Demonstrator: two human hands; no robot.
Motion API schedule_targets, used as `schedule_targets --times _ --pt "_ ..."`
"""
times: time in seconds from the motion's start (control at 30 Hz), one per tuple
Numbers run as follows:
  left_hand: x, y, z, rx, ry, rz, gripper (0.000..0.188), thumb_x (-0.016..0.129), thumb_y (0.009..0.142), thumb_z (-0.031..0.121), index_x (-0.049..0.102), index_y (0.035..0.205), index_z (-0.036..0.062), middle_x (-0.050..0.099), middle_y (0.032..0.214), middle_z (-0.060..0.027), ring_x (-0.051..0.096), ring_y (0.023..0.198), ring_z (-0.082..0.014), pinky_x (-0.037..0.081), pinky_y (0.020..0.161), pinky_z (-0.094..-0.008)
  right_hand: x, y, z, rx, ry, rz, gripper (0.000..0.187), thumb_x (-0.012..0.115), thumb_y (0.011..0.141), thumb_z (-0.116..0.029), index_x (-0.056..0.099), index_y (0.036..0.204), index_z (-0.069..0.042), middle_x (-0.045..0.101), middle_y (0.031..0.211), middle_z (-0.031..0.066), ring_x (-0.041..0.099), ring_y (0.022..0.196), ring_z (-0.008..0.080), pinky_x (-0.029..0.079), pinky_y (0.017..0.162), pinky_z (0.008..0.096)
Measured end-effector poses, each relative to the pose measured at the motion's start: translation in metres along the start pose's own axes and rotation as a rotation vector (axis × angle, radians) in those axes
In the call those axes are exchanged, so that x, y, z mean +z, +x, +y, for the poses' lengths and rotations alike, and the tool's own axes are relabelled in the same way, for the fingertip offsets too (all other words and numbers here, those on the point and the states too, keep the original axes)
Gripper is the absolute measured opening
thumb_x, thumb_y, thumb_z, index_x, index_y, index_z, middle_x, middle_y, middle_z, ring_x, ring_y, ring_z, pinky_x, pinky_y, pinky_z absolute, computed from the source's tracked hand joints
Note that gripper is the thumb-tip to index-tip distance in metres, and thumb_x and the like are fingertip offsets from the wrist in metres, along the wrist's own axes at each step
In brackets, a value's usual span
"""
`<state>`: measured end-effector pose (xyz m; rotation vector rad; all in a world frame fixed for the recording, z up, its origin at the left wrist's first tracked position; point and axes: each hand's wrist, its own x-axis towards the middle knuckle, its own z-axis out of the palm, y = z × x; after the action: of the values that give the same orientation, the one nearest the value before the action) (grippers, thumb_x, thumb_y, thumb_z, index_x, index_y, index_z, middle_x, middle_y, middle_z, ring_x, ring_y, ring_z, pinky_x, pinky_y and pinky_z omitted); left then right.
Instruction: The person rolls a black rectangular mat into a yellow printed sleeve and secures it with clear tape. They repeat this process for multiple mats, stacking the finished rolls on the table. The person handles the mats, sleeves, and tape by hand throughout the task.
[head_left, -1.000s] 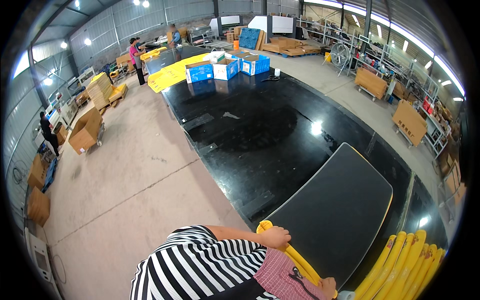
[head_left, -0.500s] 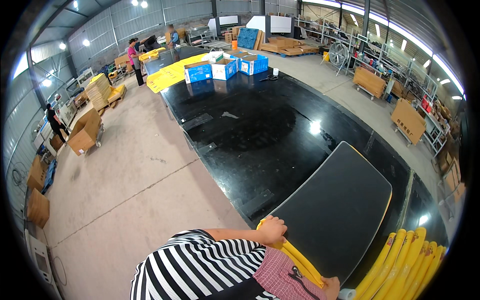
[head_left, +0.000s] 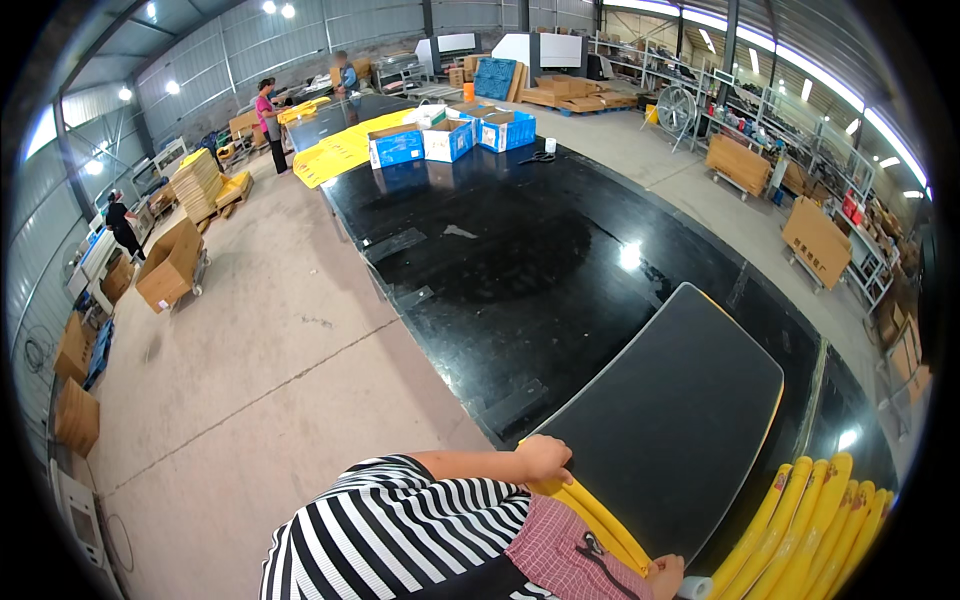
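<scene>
I have both hands on the yellow roll, at the lower middle of the frame. The left hand is curled over its upper end, fingers folded down, gripping narrowly. The right hand holds its lower end near the bottom edge; I can't make out each finger there. Between the 2 hands the roll slants down to the right, close against the pink checked apron. A striped sleeve covers the upper part of the left arm.

Just beyond the roll, I see the dark sheet lying flat, right of centre, with yellow showing along its right edge. More yellow rolls lie side by side in the lower right corner. All this is on the black table, which runs toward the top of the frame.

At the table's far part, upper middle, I have open blue boxes, scissors just right of them, and a yellow cover to their left. Upper left, 1 person in pink stands beside the table. A wheeled carton sits on the floor at left, and a fan stands at upper right.
</scene>
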<state>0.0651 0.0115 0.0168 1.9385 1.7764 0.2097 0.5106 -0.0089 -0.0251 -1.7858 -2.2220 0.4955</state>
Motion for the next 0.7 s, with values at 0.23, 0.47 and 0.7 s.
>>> schedule_targets --times 0.23,0.47,0.7 --pt "0.016 0.008 -0.013 -0.057 -0.050 -0.017 0.039 0.077 0.085 0.047 0.074 0.092 0.0087 0.072 0.098 -0.0116 0.070 0.097 -0.0336 0.055 0.082 -0.0464 0.012 -0.008 0.006 -0.036 -0.045 0.069 0.008 0.070 0.090 -0.017 0.069 0.092 -0.009 0.064 0.094 0.0147 0.060 0.095 0.0384 0.048 0.084 0.0488" --pt "-0.008 0.004 -0.001 -0.120 0.021 -0.039 0.044 0.076 0.085 0.050 0.075 0.097 0.0072 0.074 0.100 -0.0128 0.071 0.101 -0.0336 0.056 0.084 -0.0464 0.012 -0.017 0.002 -0.111 -0.103 0.124 0.013 0.063 0.095 -0.021 0.071 0.098 -0.011 0.063 0.098 0.0159 0.058 0.098 0.0398 0.047 0.085 0.0509" --pt "-0.006 0.000 -0.009 -0.075 0.045 -0.006 0.049 0.076 0.085 0.054 0.074 0.098 0.0065 0.073 0.100 -0.0130 0.070 0.102 -0.0334 0.055 0.087 -0.0456 0.001 -0.024 0.014 -0.230 -0.093 0.100 0.021 0.063 0.092 -0.016 0.074 0.109 -0.011 0.064 0.100 0.0161 0.060 0.099 0.0387 0.048 0.087 0.0492"
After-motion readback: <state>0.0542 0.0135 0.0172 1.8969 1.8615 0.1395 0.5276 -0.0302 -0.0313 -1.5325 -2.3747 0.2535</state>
